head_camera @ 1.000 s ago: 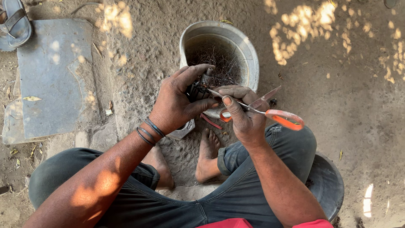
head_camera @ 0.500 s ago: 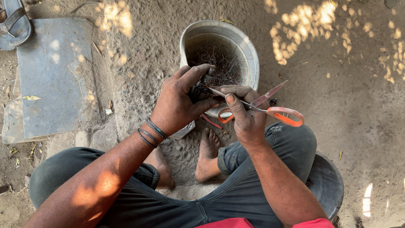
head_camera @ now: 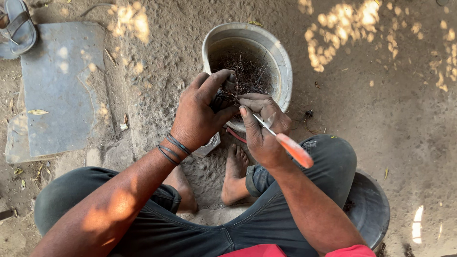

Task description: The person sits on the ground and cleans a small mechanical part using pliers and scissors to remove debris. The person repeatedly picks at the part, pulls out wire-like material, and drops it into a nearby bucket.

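The left hand [head_camera: 197, 116] is clenched around a small dark bundle of wire [head_camera: 220, 99], thumb and fingers pinching it just over the near rim of the grey metal bucket [head_camera: 281, 62]. The right hand [head_camera: 263, 126] grasps an orange-handled tool [head_camera: 290, 146], probably scissors or a cutter, its thin metal end running up to the bundle; whether the blades are open is hidden by the fingers.

To do this well, the bundle should be held steady above the bucket so that the trimmings drop onto the tangle of fine strands [head_camera: 247, 74] already inside, and the left fingertips kept back from the blade.

Against the frame of a second ago, the tool has swung: its handle then stuck out sideways from the bucket with the blades spread, and now it points back toward the knee. The left hand has barely shifted.

Beside the bucket, the bare feet [head_camera: 235, 173] rest on the dirt ground [head_camera: 381, 109].
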